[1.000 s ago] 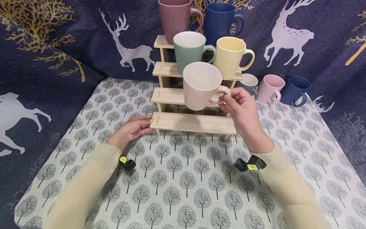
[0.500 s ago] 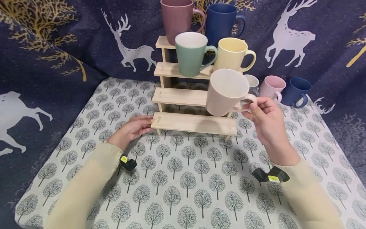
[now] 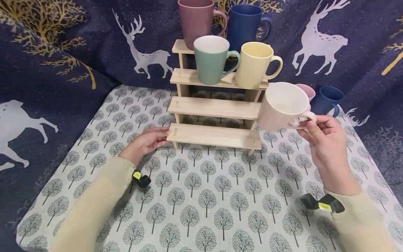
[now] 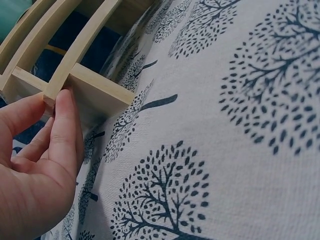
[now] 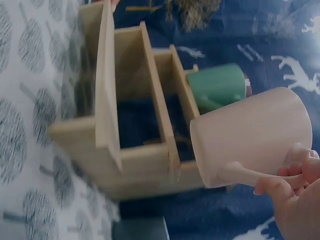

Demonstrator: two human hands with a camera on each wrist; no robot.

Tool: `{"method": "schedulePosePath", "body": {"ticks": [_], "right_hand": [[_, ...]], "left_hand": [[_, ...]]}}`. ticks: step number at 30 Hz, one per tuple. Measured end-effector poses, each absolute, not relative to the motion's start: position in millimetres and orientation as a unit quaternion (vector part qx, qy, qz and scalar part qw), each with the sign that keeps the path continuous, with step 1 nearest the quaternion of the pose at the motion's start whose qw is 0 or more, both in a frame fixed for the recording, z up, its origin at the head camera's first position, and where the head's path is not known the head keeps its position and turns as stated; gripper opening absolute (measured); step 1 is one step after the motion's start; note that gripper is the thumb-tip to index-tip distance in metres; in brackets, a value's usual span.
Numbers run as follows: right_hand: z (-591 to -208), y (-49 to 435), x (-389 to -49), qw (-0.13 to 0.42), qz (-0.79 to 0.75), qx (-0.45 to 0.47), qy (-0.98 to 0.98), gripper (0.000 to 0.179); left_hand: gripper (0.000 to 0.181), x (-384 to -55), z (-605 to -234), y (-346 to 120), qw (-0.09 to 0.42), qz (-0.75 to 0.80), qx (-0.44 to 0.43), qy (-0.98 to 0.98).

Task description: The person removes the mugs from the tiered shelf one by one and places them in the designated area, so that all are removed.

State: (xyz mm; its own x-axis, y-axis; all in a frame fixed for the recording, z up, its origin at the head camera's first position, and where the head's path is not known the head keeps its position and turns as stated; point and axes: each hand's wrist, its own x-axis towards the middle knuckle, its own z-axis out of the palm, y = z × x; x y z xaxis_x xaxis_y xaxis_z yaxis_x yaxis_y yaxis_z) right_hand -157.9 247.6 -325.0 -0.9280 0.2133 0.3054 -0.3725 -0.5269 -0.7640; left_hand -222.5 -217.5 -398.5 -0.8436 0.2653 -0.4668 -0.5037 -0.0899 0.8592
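Observation:
My right hand [image 3: 329,143] pinches the handle of a pale pink mug [image 3: 281,108], held in the air just right of the wooden tiered stand [image 3: 217,136]. In the right wrist view that mug [image 5: 250,135] is seen from the side, with thumb and fingers [image 5: 280,192] around its handle. My left hand [image 3: 146,141] pinches the left end of the stand's lowest shelf. Thumb and fingertips close on that shelf's corner [image 4: 52,97] in the left wrist view. The two lower shelves carry no mugs.
A green mug [image 3: 211,63] and a yellow mug [image 3: 253,68] stand on the second shelf from the top. Above are a mauve mug [image 3: 196,24] and a blue mug [image 3: 243,29]. Behind the held mug, a pink mug [image 3: 305,91] and a navy mug [image 3: 327,99] stand on the tablecloth [image 3: 204,196].
My right hand has carried the pale pink mug rightward, from in front of the stand to beside it. It now covers the grey mug at the back right. My left hand stays on the shelf.

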Motion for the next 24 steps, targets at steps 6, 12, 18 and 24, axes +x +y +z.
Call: {"method": "schedulePosePath", "body": {"ticks": [6, 12, 18, 24], "right_hand": [[-330.9, 271.4, -156.9, 0.197, 0.88, 0.05, -0.428, 0.006], [-338.5, 289.6, -156.7, 0.246, 0.887, -0.001, -0.391, 0.004], [-347.3, 309.7, -155.9, 0.255, 0.885, -0.057, -0.386, 0.007], [-354.5, 329.3, -157.4, 0.275, 0.859, -0.135, -0.411, 0.008]], "left_hand": [[0.06, -221.7, -397.7, -217.3, 0.261, 0.729, -0.097, 0.625], [0.06, -221.5, -397.6, -218.0, 0.263, 0.729, -0.094, 0.625], [0.06, -221.5, -397.0, -218.1, 0.26, 0.731, -0.099, 0.623], [0.06, -221.0, -395.7, -215.7, 0.26, 0.734, -0.099, 0.62]]}}
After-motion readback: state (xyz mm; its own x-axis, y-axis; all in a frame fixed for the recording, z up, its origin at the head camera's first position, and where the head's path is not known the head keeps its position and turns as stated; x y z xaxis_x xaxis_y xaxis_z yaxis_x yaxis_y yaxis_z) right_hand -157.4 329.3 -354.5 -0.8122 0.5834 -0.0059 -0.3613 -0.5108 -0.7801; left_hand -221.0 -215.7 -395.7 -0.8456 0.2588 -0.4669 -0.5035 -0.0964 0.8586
